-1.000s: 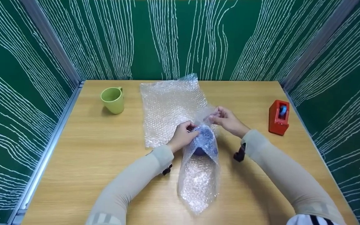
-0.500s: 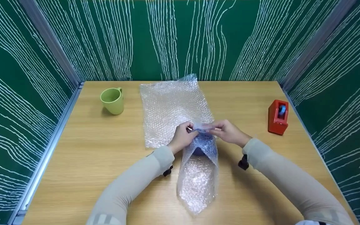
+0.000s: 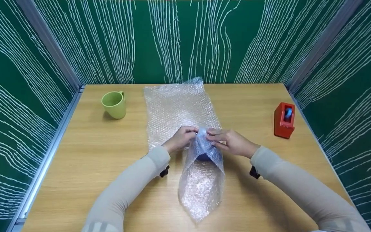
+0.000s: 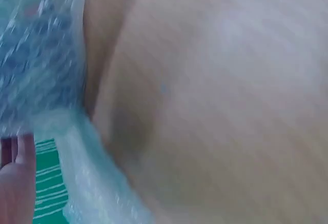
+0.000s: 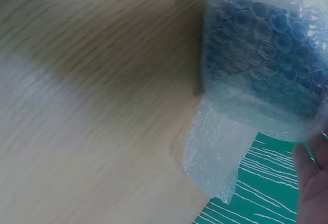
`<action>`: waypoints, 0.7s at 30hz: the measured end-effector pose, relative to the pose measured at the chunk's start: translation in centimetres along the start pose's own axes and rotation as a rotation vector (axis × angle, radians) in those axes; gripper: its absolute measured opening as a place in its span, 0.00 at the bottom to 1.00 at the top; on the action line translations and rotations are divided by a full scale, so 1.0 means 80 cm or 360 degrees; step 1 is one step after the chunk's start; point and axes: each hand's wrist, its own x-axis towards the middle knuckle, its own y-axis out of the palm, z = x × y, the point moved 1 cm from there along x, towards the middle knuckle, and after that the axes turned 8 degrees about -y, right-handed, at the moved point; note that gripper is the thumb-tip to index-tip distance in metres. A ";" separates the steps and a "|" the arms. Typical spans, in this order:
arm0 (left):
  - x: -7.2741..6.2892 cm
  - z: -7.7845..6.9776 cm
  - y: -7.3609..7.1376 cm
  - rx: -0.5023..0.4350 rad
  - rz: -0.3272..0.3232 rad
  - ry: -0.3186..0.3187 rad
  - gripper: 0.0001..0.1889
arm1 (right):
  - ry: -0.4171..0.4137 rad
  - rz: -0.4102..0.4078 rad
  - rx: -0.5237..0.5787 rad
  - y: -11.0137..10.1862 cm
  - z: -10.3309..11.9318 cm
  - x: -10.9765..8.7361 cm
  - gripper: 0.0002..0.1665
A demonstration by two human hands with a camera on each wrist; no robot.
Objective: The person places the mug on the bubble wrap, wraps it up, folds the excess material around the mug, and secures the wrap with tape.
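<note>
A dark blue object (image 3: 204, 157) lies inside a folded sheet of bubble wrap (image 3: 201, 188); most of it is covered, so its kind is hidden. My left hand (image 3: 179, 139) holds the upper left side of this wrap with its fingertips. From the right, my right hand (image 3: 233, 141) presses its outstretched fingers on the folded-over top. The bubbles over the blue object (image 5: 266, 49) show close up in the right wrist view, with my fingers at the wrap's edge. In the left wrist view, fingers (image 4: 23, 155) meet the wrap at lower left.
Behind the hands a second sheet of bubble wrap (image 3: 179, 109) lies flat on the wooden table (image 3: 108, 167). A green mug (image 3: 114, 105) stands at the back left. At the right is a red tape dispenser (image 3: 284, 120). Green walls with white lines surround the table.
My right hand has brought the top flap of wrap down toward me and now lies against it with straighter fingers. My left hand has shifted slightly left along the wrap's edge.
</note>
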 end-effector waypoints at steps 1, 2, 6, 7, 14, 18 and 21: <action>0.000 -0.002 -0.001 0.0019 -0.0012 0.0004 0.17 | 0.0009 0.0008 -0.0010 0.000 0.001 -0.001 0.22; 0.000 -0.004 -0.002 0.0038 -0.0029 0.0010 0.16 | 0.0015 0.0016 -0.0019 0.001 0.002 -0.003 0.22; 0.002 -0.009 -0.001 0.0202 -0.0122 0.0151 0.13 | 0.0055 0.0057 -0.0010 0.002 0.003 -0.009 0.26; 0.002 -0.009 -0.001 0.0236 -0.0134 0.0197 0.14 | 0.0060 0.0069 -0.0009 0.002 0.003 -0.011 0.27; -0.001 -0.013 0.000 0.0422 -0.0038 0.0413 0.18 | 0.0083 0.0181 -0.0014 -0.001 0.007 -0.018 0.31; -0.006 -0.022 -0.007 0.0585 0.0123 0.0477 0.13 | 0.0152 0.0258 0.0027 -0.005 0.011 -0.021 0.38; -0.011 -0.027 -0.018 0.0680 0.0288 0.0497 0.18 | 0.0231 0.0306 0.0072 -0.006 0.013 -0.021 0.43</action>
